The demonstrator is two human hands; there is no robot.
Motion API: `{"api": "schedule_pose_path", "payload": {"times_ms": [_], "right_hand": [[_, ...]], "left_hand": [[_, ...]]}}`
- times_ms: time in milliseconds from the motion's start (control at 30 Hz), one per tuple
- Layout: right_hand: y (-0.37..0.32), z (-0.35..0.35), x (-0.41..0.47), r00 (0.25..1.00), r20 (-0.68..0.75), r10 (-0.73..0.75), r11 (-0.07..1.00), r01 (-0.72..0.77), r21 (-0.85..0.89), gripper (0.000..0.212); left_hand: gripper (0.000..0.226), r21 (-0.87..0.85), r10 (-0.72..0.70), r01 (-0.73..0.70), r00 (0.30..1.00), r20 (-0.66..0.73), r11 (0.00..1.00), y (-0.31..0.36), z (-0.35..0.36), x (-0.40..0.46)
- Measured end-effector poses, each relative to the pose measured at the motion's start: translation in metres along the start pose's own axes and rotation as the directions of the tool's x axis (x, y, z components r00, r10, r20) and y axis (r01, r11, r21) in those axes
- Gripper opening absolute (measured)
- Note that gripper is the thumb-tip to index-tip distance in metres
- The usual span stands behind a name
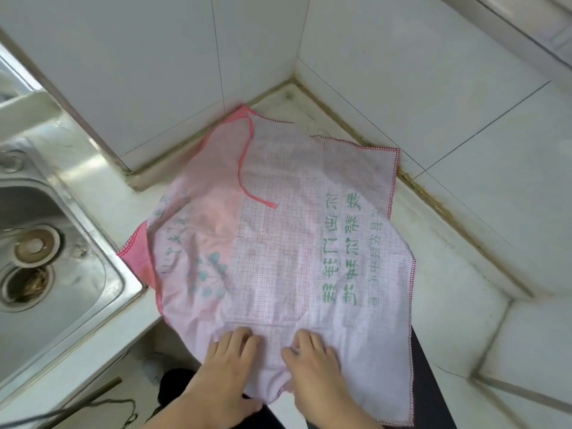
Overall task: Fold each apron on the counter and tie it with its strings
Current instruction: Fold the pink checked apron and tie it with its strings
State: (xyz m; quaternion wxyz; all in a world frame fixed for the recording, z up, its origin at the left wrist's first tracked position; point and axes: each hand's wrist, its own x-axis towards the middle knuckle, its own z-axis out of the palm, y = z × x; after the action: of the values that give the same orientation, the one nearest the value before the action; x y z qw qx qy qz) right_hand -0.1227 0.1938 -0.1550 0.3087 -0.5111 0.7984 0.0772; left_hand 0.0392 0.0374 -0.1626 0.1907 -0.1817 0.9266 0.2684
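Observation:
A pale pink checked apron with green printed characters lies spread over the white counter corner, its near edge hanging over the counter front. A pink string runs down across its upper part. A second, pinker cloth layer with a blue flower print lies under its left side. My left hand and my right hand rest side by side on the apron's near edge, fingers lying flat on the fabric.
A steel sink with two drain holes sits at the left, the pink cloth's corner touching its rim. White tiled walls close the counter corner behind. The counter continues to the right. Floor and a dark cable show below.

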Motion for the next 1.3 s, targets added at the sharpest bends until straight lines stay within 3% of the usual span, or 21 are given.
{"api": "schedule_pose_path", "payload": {"times_ms": [133, 200, 267, 400, 467, 567, 633, 733, 833, 933, 1033, 1133, 1233, 1300], "right_hand": [[0.007, -0.017, -0.003, 0.993, -0.077, -0.086, 0.986, 0.096, 0.134, 0.026], [0.002, -0.033, -0.005, 0.99, -0.117, -0.074, 0.977, 0.096, 0.193, 0.016], [-0.003, -0.048, -0.008, 0.977, -0.213, -0.023, 0.975, 0.068, 0.209, 0.011], [0.0, -0.059, -0.018, 0.953, -0.303, 0.019, 0.994, 0.013, 0.104, 0.037], [0.011, -0.064, -0.022, 0.952, -0.291, 0.089, 0.995, -0.101, -0.024, 0.052], [0.04, -0.083, -0.032, 0.888, -0.375, 0.266, 0.955, -0.295, -0.02, 0.044], [0.064, -0.1, -0.04, 0.836, -0.38, 0.397, 0.913, -0.401, 0.073, 0.031], [0.096, -0.133, -0.055, 0.7, -0.433, 0.568, 0.823, -0.504, 0.263, 0.018], [0.119, -0.166, -0.068, 0.635, -0.423, 0.647, 0.748, -0.42, 0.514, 0.032], [0.136, -0.185, -0.079, 0.646, -0.381, 0.661, 0.602, -0.155, 0.783, 0.038], [0.149, -0.185, -0.091, 0.691, -0.29, 0.662, 0.316, 0.093, 0.944, 0.033], [0.162, -0.176, -0.1, 0.785, -0.098, 0.612, 0.128, 0.024, 0.992, 0.039], [0.169, -0.176, -0.108, 0.864, 0.082, 0.496, 0.135, -0.17, 0.976, 0.032], [0.17, -0.18, -0.107, 0.877, 0.126, 0.464, 0.146, -0.216, 0.965, 0.02]], "left_hand": [[0.102, 0.104, -0.116, 0.117, 0.993, -0.017, 0.988, 0.028, 0.002, -0.004], [0.085, 0.118, -0.165, 0.166, 0.986, -0.023, 0.979, 0.037, -0.002, -0.005], [0.054, 0.1, -0.153, 0.166, 0.98, -0.129, 0.981, 0.043, -0.012, -0.002], [0.038, -0.044, -0.219, 0.216, 0.928, -0.301, 0.975, 0.034, -0.052, 0.011], [0.033, -0.069, -0.249, 0.24, 0.905, -0.345, 0.968, 0.021, -0.071, 0.016], [0.029, -0.023, -0.26, 0.271, 0.892, -0.37, 0.962, 0.007, -0.111, 0.013], [0.019, -0.03, -0.331, 0.344, 0.869, -0.367, 0.938, -0.001, -0.14, 0.009], [0.02, -0.19, -0.448, 0.406, 0.807, -0.384, 0.894, -0.017, -0.179, 0.006], [0.022, -0.304, -0.501, 0.401, 0.748, -0.436, 0.864, -0.029, -0.212, 0.004], [0.02, -0.485, -0.555, 0.351, 0.739, -0.382, 0.801, -0.037, -0.242, -0.004], [0.019, -0.63, -0.522, 0.251, 0.801, -0.291, 0.735, -0.056, -0.26, -0.014], [0.014, -0.736, -0.389, 0.218, 0.919, -0.067, 0.641, -0.065, -0.273, -0.028], [0.024, -0.752, -0.327, 0.309, 0.936, 0.132, 0.582, -0.067, -0.275, -0.031], [0.022, -0.683, -0.401, 0.348, 0.912, 0.087, 0.642, -0.068, -0.274, -0.024]]}}
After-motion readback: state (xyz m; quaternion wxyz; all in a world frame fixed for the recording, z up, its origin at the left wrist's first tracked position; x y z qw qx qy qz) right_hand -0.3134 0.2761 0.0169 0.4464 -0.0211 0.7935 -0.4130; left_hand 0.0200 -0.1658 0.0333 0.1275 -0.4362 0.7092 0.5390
